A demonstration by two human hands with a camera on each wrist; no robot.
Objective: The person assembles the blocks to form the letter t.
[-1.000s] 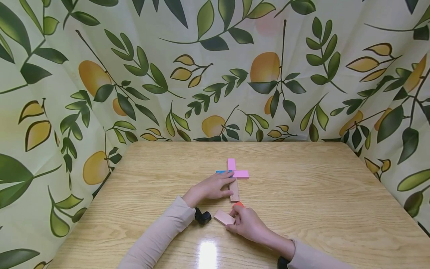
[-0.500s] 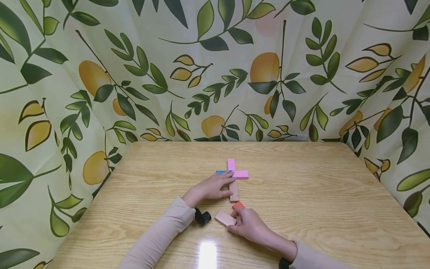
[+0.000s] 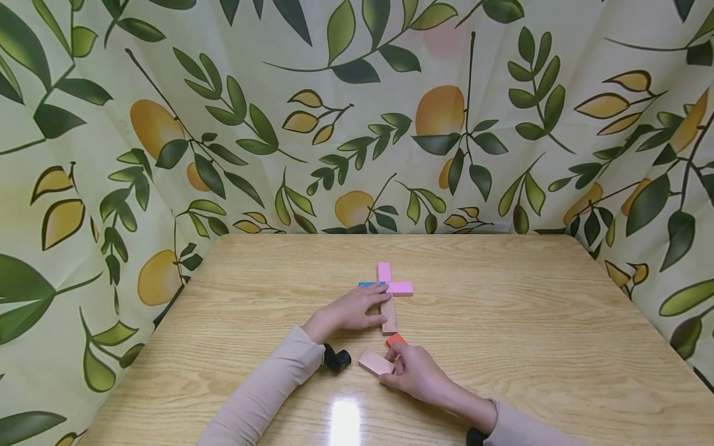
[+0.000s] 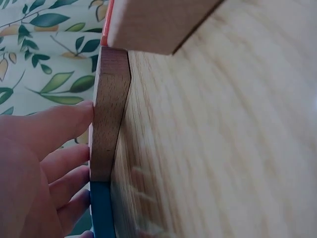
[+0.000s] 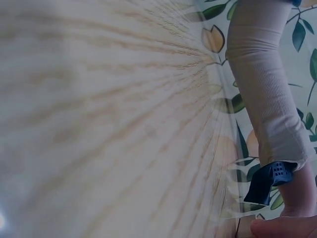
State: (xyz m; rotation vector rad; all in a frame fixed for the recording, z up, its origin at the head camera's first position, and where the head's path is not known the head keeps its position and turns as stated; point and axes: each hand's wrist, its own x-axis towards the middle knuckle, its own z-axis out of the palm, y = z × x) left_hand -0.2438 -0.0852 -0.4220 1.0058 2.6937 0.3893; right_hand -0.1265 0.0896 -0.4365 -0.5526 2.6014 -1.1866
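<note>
In the head view my left hand [image 3: 351,310] lies with spread, relaxed fingers on a plain wooden block [image 3: 390,326]. The left wrist view has its thumb and fingertips against that wooden block [image 4: 110,114], with a blue block [image 4: 102,208] below. My right hand [image 3: 417,373] pinches one end of a pale wooden block [image 3: 375,362] lying slantwise. An orange-red block [image 3: 396,339] sits by its fingertips; whether they touch it, I cannot tell. At the far end, two pink blocks [image 3: 400,288] and a partly covered blue block [image 3: 367,285] meet the wooden one.
All blocks lie on a wood-grain table [image 3: 491,322]. A leaf-and-fruit patterned cloth [image 3: 357,124] hangs behind and at both sides. A black wrist device [image 3: 337,359] sticks out from the left sleeve, close to the pale block.
My right hand has shifted slightly to the right, and the pale wooden block has slid with it. The left hand and the far blocks stay put.
</note>
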